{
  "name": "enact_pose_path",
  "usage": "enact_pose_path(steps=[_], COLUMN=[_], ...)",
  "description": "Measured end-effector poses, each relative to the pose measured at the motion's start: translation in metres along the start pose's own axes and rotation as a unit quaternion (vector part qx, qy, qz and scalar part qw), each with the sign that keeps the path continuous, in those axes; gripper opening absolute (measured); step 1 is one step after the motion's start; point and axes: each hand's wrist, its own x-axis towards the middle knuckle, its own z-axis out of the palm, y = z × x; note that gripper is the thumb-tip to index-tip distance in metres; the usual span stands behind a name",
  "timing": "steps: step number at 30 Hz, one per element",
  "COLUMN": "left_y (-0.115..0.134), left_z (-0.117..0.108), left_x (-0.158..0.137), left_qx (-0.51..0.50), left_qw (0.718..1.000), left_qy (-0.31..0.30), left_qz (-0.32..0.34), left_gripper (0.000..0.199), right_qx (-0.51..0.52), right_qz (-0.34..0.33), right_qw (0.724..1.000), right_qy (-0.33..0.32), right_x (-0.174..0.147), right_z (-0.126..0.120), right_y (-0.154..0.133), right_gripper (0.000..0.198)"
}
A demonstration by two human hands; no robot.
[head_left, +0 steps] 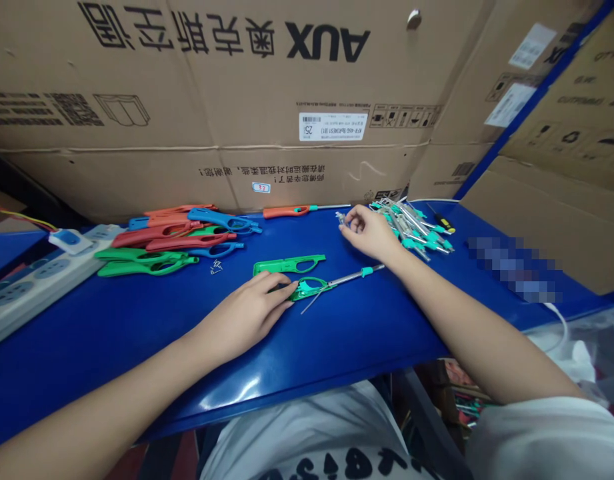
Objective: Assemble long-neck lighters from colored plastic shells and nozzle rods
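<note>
Pale shirt cloth (311, 427) with black lettering shows nearest, below the edge of the blue tabletop (377, 327). At the middle of the tabletop, the left hand (259, 297) grasps the left end of a green handle shell (298, 296) – fingers bent over it – with a metal rod (347, 277) extending rightward. Another green shell (289, 264) lies just beyond. The right hand (369, 230) curls its fingers beside piled teal-collared rods (411, 227); a small pale piece (340, 217) is at the fingertips – whether pinched, I cannot tell. Coloured handles (171, 233) lie stacked leftward.
</note>
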Motion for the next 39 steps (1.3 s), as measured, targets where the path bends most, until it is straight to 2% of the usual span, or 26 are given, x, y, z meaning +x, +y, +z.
enact_pose_path(steps=[3, 7, 10, 12, 16, 23, 26, 29, 32, 39], left_y=[-0.001, 0.000, 0.000, 0.000, 0.000, 0.000, 0.000, 0.001, 0.006, 0.017], left_z=[0.002, 0.001, 0.001, 0.001, 0.000, -0.001, 0.000, 0.001, 0.001, 0.005], left_x=[0.000, 0.000, 0.000, 0.000, 0.001, 0.000, 0.000, 0.001, 0.004, 0.006], left_qx=[-0.010, -0.007, -0.006, -0.011, -0.026, 0.003, -0.015, -0.074, -0.153, -0.313], left_qw=[1.000, 1.000, 1.000, 1.000, 0.999, 1.000, 0.999, 0.990, 0.970, 0.931], left_qy=[0.015, 0.019, 0.019, 0.022, 0.027, 0.016, 0.039, 0.101, 0.150, 0.157], left_qz=[-0.001, -0.009, -0.014, -0.016, -0.023, 0.003, -0.004, -0.058, -0.112, -0.102], left_gripper=[0.034, 0.033, 0.033, 0.033, 0.038, 0.035, 0.031, 0.040, 0.045, 0.044], right_qx=[0.114, 0.248, 0.301, 0.288, 0.206, 0.217, 0.222, 0.214, 0.209, 0.241], right_qz=[0.035, 0.066, 0.060, 0.034, -0.041, -0.069, -0.077, -0.104, -0.132, -0.156], right_qw=[0.992, 0.958, 0.935, 0.937, 0.962, 0.964, 0.962, 0.957, 0.951, 0.935], right_qy=[-0.051, -0.129, -0.178, -0.193, -0.173, -0.136, -0.140, -0.163, -0.188, -0.208], right_x=[-0.008, -0.019, -0.027, -0.031, -0.034, -0.031, -0.032, -0.035, -0.040, -0.050], right_z=[0.011, 0.021, 0.025, 0.027, 0.029, 0.028, 0.025, 0.023, 0.024, 0.032], right_y=[-0.017, -0.040, -0.050, -0.052, -0.047, -0.043, -0.046, -0.051, -0.058, -0.072], right_gripper=[0.018, 0.029, 0.035, 0.033, 0.025, 0.025, 0.025, 0.023, 0.022, 0.023])
